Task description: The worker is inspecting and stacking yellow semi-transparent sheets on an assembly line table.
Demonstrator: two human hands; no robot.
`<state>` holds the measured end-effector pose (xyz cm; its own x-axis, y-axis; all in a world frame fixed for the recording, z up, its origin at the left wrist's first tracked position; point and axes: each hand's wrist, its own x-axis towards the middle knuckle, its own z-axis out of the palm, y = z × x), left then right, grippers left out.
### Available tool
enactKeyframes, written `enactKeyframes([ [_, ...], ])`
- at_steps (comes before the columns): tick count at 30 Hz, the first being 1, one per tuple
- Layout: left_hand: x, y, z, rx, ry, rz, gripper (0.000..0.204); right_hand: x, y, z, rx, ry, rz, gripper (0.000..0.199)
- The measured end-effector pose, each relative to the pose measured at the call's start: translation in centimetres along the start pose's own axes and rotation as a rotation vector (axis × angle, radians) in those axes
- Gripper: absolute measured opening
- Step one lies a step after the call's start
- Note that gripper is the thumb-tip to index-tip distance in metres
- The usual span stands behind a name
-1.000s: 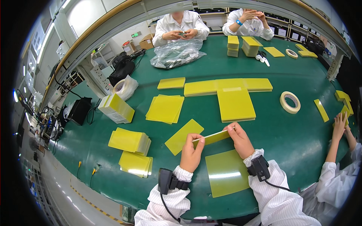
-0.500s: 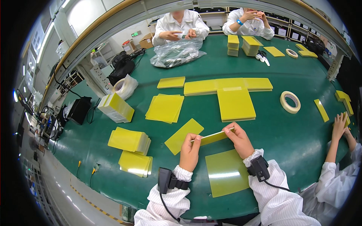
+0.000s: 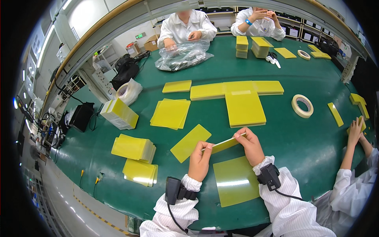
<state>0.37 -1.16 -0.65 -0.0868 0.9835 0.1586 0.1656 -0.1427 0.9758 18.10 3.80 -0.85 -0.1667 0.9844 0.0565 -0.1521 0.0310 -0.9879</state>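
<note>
My left hand (image 3: 199, 161) and my right hand (image 3: 251, 148) pinch the two ends of a yellow plastic sheet (image 3: 228, 145). Its pale upper edge faces me, and its right end is higher than its left. Below it a large square yellow sheet (image 3: 236, 182) lies on the green table, its right edge near my right sleeve. A rectangular yellow sheet (image 3: 188, 142) rests at an angle just beyond my left hand. Farther off, a stack of square sheets (image 3: 245, 110) adjoins a row of rectangular sheet stacks (image 3: 207, 91).
Stacks of yellow sheets (image 3: 132, 146) stand at left beside a taller block (image 3: 123, 112). A tape roll (image 3: 303, 106) lies right of centre. Across the table (image 3: 282, 146), a person handles a plastic bag (image 3: 183, 55). A co-worker's hands (image 3: 356, 132) hold yellow pieces at far right.
The held sheet tilts slightly more, its left end lower; both my hands keep their pinch. The person opposite has brought a hand down onto the plastic bag. The whole view has shifted slightly.
</note>
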Motion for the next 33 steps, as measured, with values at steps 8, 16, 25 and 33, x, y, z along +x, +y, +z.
enactKeyframes([
  [8,0.0,0.21,0.0,-0.013,0.008,-0.009,0.022,-0.03,-0.32,-0.06,0.051,-0.023,-0.001,0.023],
  [16,-0.1,0.5,0.04,-0.019,0.019,-0.006,0.023,0.18,0.0,-0.04,0.032,0.028,-0.038,0.034],
  [25,0.07,0.39,0.13,0.005,0.056,0.053,0.021,-0.14,-0.3,0.49,-0.119,0.011,-0.042,0.029],
  [33,0.08,0.74,0.02,0.087,0.034,-0.047,0.018,-0.03,-0.06,0.04,0.0,-0.03,-0.049,0.019],
])
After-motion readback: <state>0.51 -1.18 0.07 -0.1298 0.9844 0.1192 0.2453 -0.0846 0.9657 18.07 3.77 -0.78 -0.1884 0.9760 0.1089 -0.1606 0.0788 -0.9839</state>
